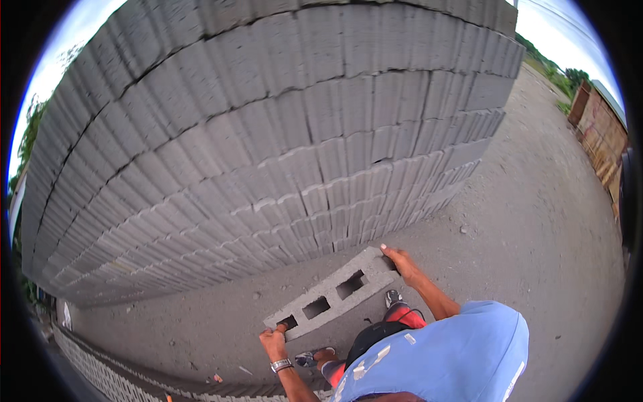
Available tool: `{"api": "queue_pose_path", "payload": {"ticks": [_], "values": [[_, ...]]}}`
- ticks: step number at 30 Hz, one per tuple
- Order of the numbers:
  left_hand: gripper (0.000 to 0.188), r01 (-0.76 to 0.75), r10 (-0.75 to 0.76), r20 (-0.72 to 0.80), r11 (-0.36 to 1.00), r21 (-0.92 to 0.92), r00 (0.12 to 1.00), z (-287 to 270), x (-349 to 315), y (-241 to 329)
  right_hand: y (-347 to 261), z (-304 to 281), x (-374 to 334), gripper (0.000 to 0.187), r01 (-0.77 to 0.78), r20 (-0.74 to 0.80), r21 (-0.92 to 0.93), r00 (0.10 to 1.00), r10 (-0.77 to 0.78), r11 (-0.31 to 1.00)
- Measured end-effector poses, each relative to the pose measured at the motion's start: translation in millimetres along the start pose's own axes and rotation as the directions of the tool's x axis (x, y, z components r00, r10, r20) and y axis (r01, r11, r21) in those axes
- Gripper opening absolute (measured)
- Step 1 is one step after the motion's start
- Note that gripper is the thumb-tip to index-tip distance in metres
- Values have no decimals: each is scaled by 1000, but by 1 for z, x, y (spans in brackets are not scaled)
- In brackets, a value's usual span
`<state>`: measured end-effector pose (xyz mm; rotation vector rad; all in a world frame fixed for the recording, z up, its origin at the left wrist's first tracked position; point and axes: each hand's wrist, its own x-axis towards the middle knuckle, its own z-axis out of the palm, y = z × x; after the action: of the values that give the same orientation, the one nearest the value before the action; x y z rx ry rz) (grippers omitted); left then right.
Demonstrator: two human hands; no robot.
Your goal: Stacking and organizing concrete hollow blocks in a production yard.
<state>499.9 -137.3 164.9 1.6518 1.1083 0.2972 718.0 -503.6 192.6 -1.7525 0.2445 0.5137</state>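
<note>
A grey hollow concrete block (333,293) with three rectangular holes is held level in front of my legs, above the ground. My left hand (273,342) grips its near left end, with fingers reaching into the end hole and the thumb on top. At the far right end my right hand (400,262) is closed round the block, thumb on the upper edge; its other fingers are hidden beneath. Just beyond the block rises a tall stack of grey concrete blocks (281,127), laid in several rows with their ribbed sides showing.
Bare grey ground (529,248) stretches off to the right, with small stones on it. A low row of hollow blocks (110,375) runs along the lower left, behind my feet. A brown shed wall (601,120) stands at the far right.
</note>
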Motion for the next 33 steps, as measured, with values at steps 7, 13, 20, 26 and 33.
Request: {"api": "queue_pose_path", "payload": {"ticks": [7, 13, 20, 26, 33], "values": [[43, -243, 147, 534, 963, 115, 833, 273, -57, 123, 18, -258, -72, 55, 122, -481, 375, 873, 80, 919], [37, -509, 174, 775, 834, 211, 607, 454, -148, 222, 45, -399, -123, 42, 218, -791, 395, 575, 210, 892], [46, -705, 253, 884, 700, 113, 392, 617, -230, 292, 153, -516, -123, 45, 518, -859, 447, 475, 190, 729], [47, -758, 218, 915, 640, 129, 340, 744, -295, 342, 158, -644, -87, 50, 612, -854, 418, 517, 61, 671], [48, -780, 229, 920, 615, 115, 317, 894, -359, 389, 115, -795, -33, 48, 594, -869, 443, 468, 160, 672]]}}
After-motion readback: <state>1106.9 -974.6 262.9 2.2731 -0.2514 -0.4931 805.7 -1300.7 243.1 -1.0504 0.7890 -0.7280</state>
